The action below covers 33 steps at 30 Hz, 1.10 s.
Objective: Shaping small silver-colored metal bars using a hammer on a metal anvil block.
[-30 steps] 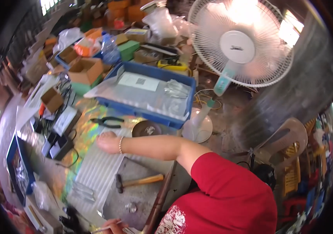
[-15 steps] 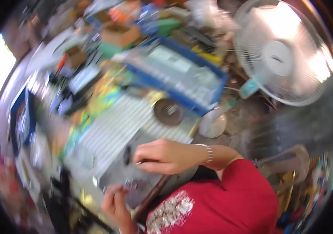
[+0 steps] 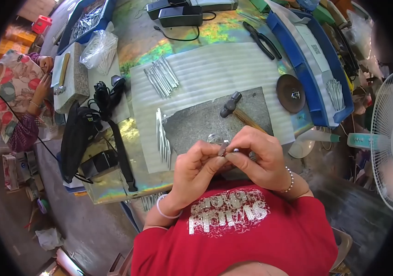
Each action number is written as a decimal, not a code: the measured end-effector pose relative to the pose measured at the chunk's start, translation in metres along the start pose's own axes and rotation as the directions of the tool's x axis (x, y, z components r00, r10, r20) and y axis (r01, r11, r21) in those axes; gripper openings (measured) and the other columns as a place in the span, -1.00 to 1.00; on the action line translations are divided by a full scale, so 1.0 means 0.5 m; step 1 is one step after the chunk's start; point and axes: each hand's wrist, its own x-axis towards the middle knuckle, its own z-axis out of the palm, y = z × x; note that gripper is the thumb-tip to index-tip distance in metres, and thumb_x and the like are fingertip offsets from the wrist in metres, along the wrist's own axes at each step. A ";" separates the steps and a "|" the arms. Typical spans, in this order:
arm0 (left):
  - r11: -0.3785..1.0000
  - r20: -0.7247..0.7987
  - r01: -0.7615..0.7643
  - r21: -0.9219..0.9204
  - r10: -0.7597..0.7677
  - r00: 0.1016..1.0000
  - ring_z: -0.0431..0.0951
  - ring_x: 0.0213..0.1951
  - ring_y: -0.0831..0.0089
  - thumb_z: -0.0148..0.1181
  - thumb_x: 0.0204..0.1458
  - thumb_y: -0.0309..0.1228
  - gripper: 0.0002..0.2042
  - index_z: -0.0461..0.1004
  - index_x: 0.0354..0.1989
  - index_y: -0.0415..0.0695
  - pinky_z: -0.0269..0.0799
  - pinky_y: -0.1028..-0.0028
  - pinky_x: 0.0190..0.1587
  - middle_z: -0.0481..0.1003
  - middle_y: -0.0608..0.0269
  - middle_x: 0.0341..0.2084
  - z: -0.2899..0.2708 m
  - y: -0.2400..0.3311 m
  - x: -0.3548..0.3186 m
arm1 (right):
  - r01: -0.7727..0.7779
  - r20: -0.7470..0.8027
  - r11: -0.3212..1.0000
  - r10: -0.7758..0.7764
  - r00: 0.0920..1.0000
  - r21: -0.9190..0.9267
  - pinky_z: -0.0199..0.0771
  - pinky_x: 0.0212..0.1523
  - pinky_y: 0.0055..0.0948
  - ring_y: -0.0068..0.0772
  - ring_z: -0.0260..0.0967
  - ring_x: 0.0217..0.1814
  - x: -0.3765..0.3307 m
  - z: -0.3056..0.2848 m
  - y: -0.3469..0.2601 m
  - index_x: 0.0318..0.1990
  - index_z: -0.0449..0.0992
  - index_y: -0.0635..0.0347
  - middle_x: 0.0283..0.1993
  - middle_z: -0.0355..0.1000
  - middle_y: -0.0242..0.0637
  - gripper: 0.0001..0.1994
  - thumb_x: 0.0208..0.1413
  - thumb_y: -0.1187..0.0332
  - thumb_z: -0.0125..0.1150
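Near the grey slab, the left hand and right hand are pinching a small metal piece; this shallow grip may be risking a drop.

You work in a cluttered workshop, your table bearing a hammer, pliers, stone slab and metal pieces.

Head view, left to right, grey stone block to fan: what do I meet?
Grey stone block, clear plastic bag, upper silver strips, left hand, small held piece, right hand, brown round dish, fan.
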 end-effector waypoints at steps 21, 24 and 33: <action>0.961 0.114 -0.170 0.220 0.148 0.982 0.54 -0.41 0.59 0.12 0.04 -0.62 -0.83 0.42 -0.18 -0.27 0.45 0.63 -0.37 0.55 0.18 -0.41 -0.006 -0.006 0.000 | 0.055 -0.087 0.997 -0.059 0.994 -0.046 0.28 -0.65 -0.55 -0.42 0.39 -0.63 -0.003 0.002 -0.003 -0.35 0.47 0.31 -0.58 0.38 -0.24 -0.86 -0.08 0.52 0.30; 0.970 0.087 -0.179 0.164 0.166 0.982 0.55 -0.41 0.58 0.13 0.04 -0.61 -0.84 0.43 -0.18 -0.27 0.45 0.62 -0.38 0.55 0.19 -0.41 -0.003 -0.011 -0.003 | 0.071 -0.072 0.996 -0.075 0.995 -0.047 0.29 -0.64 -0.55 -0.43 0.39 -0.63 -0.003 0.002 -0.006 -0.35 0.47 0.31 -0.58 0.39 -0.24 -0.85 -0.09 0.52 0.31; 0.962 0.125 -0.134 0.239 0.107 0.986 0.57 -0.44 0.53 0.13 0.04 -0.61 -0.83 0.43 -0.17 -0.25 0.46 0.60 -0.39 0.55 0.16 -0.45 -0.005 -0.001 -0.005 | 0.070 -0.014 0.995 -0.071 0.997 -0.070 0.38 -0.55 -0.57 -0.44 0.45 -0.52 -0.007 -0.008 -0.012 -0.32 0.46 0.32 -0.47 0.49 -0.23 -0.85 -0.08 0.57 0.29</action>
